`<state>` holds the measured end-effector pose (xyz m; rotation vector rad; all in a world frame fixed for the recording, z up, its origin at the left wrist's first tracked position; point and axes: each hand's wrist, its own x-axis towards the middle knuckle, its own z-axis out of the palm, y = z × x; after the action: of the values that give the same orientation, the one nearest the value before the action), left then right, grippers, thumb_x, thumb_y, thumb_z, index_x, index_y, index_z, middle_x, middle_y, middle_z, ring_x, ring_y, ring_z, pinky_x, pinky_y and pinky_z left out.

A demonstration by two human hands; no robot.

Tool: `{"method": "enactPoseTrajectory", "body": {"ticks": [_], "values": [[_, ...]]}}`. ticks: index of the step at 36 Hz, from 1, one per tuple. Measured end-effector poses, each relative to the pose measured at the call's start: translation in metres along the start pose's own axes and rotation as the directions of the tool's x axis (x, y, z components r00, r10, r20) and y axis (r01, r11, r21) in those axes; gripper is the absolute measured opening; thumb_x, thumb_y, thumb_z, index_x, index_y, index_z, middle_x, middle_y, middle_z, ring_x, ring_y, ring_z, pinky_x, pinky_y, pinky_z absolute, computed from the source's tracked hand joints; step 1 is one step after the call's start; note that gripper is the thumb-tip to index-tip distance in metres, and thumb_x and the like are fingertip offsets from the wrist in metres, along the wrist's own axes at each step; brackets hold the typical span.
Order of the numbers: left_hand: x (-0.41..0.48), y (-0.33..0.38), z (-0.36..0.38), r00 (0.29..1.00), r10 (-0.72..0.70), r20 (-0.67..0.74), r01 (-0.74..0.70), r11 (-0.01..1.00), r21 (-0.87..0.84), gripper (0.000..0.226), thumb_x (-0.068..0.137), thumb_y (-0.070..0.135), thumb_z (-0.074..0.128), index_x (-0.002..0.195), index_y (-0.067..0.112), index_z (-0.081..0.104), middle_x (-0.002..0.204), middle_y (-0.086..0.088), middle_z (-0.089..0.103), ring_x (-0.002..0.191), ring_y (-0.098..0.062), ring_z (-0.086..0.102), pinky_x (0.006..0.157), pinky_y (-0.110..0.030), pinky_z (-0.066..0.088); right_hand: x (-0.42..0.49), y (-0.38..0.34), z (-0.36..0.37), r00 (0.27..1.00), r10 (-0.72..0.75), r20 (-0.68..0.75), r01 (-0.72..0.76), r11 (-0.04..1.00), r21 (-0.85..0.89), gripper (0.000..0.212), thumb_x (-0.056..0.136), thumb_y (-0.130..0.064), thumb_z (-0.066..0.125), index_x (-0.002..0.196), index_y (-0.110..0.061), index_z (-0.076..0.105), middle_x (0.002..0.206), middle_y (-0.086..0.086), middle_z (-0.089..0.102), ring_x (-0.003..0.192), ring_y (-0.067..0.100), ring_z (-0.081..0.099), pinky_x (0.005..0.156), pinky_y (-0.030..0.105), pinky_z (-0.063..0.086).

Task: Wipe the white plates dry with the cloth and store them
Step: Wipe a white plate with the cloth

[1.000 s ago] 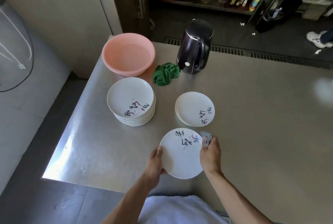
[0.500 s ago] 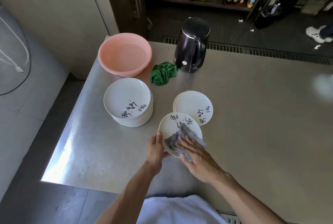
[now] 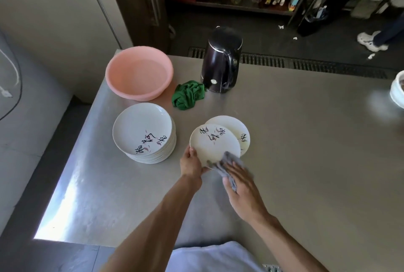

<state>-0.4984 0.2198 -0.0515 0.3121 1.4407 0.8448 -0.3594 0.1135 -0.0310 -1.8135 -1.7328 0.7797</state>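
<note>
Left hand [image 3: 192, 162] grips plate [image 3: 213, 143] rim; right hand [image 3: 241, 185] presses cloth [image 3: 227, 162] on it, fingers flat I think, blurred. Hard wipe could knock it onto stack [image 3: 239, 131].

Brush script on plate [image 3: 215, 145], unreadable

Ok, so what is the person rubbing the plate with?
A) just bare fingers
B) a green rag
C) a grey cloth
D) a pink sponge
C: the right hand presses a grey cloth onto the near edge of the plate, which the left hand holds by its rim, while the green rag lies on its own beside the kettle.
</note>
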Motion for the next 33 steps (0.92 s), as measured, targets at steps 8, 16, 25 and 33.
{"method": "enactPoseTrajectory", "body": {"ticks": [8, 16, 25, 33], "values": [[0.027, 0.0, 0.019, 0.992, -0.018, -0.125, 0.032, 0.993, 0.116, 0.033, 0.108, 0.02, 0.043, 0.131, 0.013, 0.066, 0.121, -0.014, 0.067, 0.11, -0.034, 0.066, 0.079, -0.049, 0.064, -0.005, 0.009, -0.004, 0.957, 0.284, 0.057, -0.29, 0.948, 0.134, 0.032, 0.106, -0.044, 0.035, 0.125, -0.039, 0.061, 0.113, -0.012, 0.069, 0.102, 0.005, 0.062, 0.091, 0.031, 0.052], [0.029, -0.011, 0.035, 0.99, -0.059, -0.132, 0.073, 0.991, 0.111, 0.033, 0.1, 0.008, 0.047, 0.126, 0.013, 0.066, 0.109, -0.014, 0.069, 0.097, -0.027, 0.068, 0.076, -0.04, 0.063, -0.006, 0.015, -0.006, 0.915, 0.404, 0.004, -0.4, 0.904, 0.149, 0.023, 0.098, -0.056, 0.033, 0.086, -0.052, 0.052, 0.082, -0.03, 0.063, 0.08, -0.005, 0.059, 0.071, 0.015, 0.044], [0.013, -0.023, 0.049, 0.981, -0.195, 0.01, 0.176, 0.907, 0.383, 0.029, 0.096, -0.001, 0.04, 0.118, 0.009, 0.056, 0.115, -0.012, 0.059, 0.098, -0.027, 0.06, 0.048, -0.029, 0.058, -0.005, 0.022, -0.005, 0.85, 0.523, 0.06, -0.519, 0.814, 0.261, 0.027, 0.104, -0.043, 0.038, 0.1, -0.037, 0.064, 0.094, -0.016, 0.07, 0.088, -0.001, 0.064, 0.075, 0.018, 0.046], [0.005, -0.023, 0.053, 0.94, -0.322, 0.114, 0.188, 0.766, 0.615, 0.02, 0.097, 0.01, 0.046, 0.111, 0.012, 0.061, 0.099, -0.011, 0.064, 0.086, -0.025, 0.062, 0.058, -0.027, 0.054, -0.003, 0.021, 0.0, 0.813, 0.573, 0.103, -0.57, 0.748, 0.34, 0.027, 0.103, -0.045, 0.041, 0.096, -0.034, 0.065, 0.094, -0.002, 0.073, 0.091, 0.016, 0.068, 0.072, 0.021, 0.053]]}}
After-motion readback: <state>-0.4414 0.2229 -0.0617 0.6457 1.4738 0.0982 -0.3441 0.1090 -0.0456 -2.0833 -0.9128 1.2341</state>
